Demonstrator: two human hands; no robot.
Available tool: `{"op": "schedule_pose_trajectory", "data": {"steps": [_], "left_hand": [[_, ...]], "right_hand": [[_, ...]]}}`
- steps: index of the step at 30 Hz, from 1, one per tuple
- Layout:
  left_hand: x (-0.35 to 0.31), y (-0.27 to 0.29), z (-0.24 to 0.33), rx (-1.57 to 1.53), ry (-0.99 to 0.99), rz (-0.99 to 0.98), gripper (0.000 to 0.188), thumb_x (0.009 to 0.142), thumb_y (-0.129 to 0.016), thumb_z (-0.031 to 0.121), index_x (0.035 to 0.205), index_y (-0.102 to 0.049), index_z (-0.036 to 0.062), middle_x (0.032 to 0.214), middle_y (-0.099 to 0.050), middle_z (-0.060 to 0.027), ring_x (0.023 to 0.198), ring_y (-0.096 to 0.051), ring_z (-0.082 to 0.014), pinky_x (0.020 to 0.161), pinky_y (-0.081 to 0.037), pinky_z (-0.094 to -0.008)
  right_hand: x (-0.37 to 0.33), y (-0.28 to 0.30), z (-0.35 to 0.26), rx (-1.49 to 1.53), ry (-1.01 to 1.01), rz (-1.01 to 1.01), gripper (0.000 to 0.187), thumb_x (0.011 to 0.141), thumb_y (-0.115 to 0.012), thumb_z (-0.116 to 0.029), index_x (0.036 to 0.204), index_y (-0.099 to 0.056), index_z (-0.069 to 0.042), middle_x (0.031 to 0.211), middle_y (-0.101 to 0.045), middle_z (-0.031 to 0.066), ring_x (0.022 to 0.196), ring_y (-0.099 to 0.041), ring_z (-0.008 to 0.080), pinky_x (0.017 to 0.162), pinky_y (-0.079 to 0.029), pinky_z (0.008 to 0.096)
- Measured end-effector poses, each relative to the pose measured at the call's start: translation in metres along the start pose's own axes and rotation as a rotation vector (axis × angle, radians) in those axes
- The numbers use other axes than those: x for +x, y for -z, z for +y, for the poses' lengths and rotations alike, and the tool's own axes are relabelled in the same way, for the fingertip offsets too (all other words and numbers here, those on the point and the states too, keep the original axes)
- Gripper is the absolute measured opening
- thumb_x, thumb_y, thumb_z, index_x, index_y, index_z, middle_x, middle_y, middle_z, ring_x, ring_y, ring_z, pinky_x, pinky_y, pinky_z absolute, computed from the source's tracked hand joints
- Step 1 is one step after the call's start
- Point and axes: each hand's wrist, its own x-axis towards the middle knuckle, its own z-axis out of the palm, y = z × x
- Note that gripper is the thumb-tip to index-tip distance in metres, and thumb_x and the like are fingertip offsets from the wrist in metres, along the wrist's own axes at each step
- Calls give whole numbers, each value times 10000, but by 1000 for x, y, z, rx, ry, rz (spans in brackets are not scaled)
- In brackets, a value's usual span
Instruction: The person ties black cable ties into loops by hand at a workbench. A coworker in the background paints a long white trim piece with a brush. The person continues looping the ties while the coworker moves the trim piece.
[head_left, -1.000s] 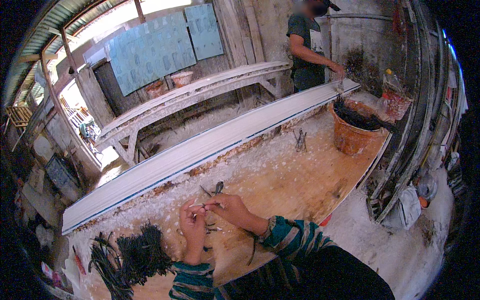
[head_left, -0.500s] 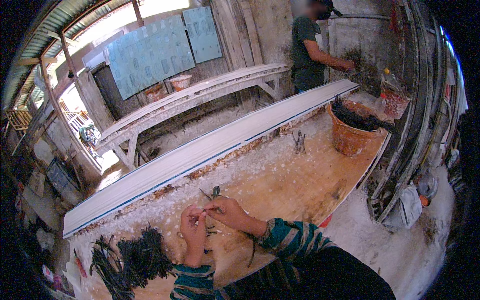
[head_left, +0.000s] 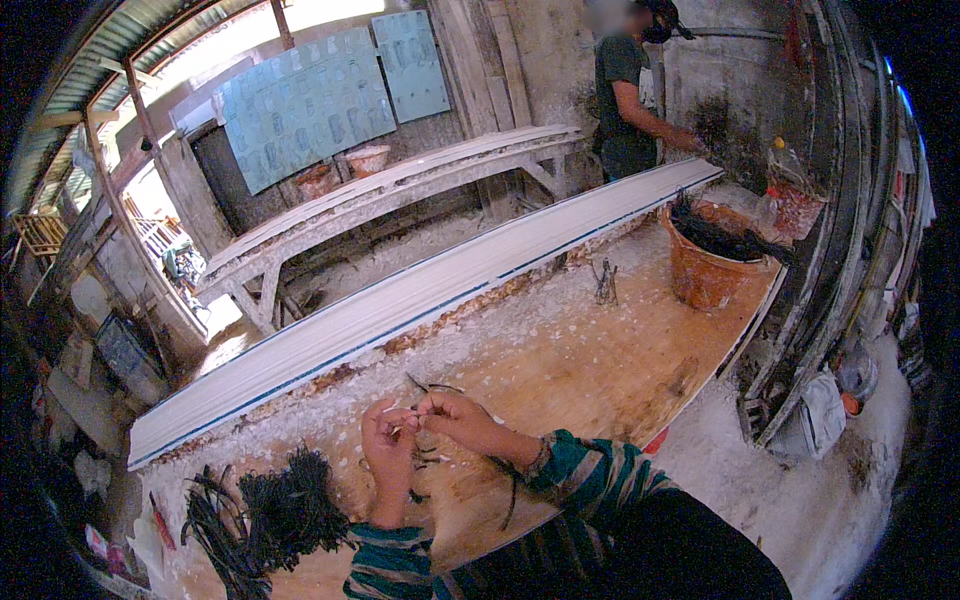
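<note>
My left hand and my right hand meet fingertip to fingertip over the wooden board. Both are closed in a pinch. A thin dark strip sticks out above the right fingers; the part between the fingertips is mostly hidden. To the left of my left wrist lies a thick bundle of black strips, with a looser bunch of longer black strips beside it. A few short dark scraps lie on the board around my wrists.
Beyond my hands, a long stack of white strips with blue edging runs across the board. An orange bucket of black strands stands far right, near a small dark wire bundle. A red-handled tool lies far left. A person stands at the back.
My hands stay pinched together with only small finger movements. The dark strip above the right fingers now lies flatter. The whole view has shifted slightly.
</note>
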Motion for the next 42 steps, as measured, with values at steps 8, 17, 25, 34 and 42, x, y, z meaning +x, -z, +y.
{"op": "schedule_pose_trajectory", "data": {"steps": [8,17,25,34,42], "left_hand": [[4,9,-1,-110,115,-77,209,770,-606,32,951,-501,25,804,-581,-49,710,-552,-114,626,-452,-223],[3,9,-8,-237,165,-105,135,799,-603,131,836,-523,28,747,-547,-21,638,-516,-102,581,-431,-213],[2,7,-2,42,3,-46,108,749,-610,22,848,-567,24,783,-550,-17,728,-515,-107,652,-431,-222],[1,9,-10,149,84,30,133,730,-623,-6,858,-604,26,808,-585,-31,753,-527,-99,675,-422,-217],[-3,6,-11,64,120,51,154,742,-639,28,887,-597,-4,843,-602,-47,765,-544,-104,688,-433,-212]], "right_hand": [[2,0,7,585,-261,-158,160,842,-512,-156,933,-550,-30,840,-571,17,725,-511,77,654,-410,197],[1,2,-1,727,-300,-224,181,842,-530,-199,933,-558,-45,827,-580,12,725,-521,80,646,-416,198],[1,3,3,652,-293,-68,145,831,-555,-188,913,-567,-70,842,-584,-5,750,-514,70,658,-402,191],[1,2,-3,451,-226,-36,151,826,-566,-184,917,-576,-64,819,-566,-28,711,-477,59,650,-393,201],[-1,3,-20,340,-148,-14,143,818,-573,-171,893,-580,-50,809,-557,-35,711,-466,48,639,-385,197]]}}
